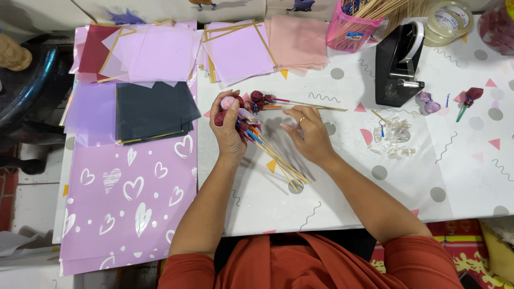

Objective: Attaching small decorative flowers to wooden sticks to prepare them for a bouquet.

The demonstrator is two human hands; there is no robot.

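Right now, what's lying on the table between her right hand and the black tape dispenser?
In the head view, two wrapped sticks lie between the right hand and the black tape dispenser; otherwise it is bare patterned tablecloth.

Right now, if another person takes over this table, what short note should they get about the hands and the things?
Left hand: holds a bunch of wrapped sweets on sticks, sticks pointing down to the right.
Right hand: open, empty, just beside the sticks.
On the table: two more wrapped sticks above the hands, one finished piece far right, paper sheets on the left, tape dispenser.
Done: several gathered. Left: the loose ones.
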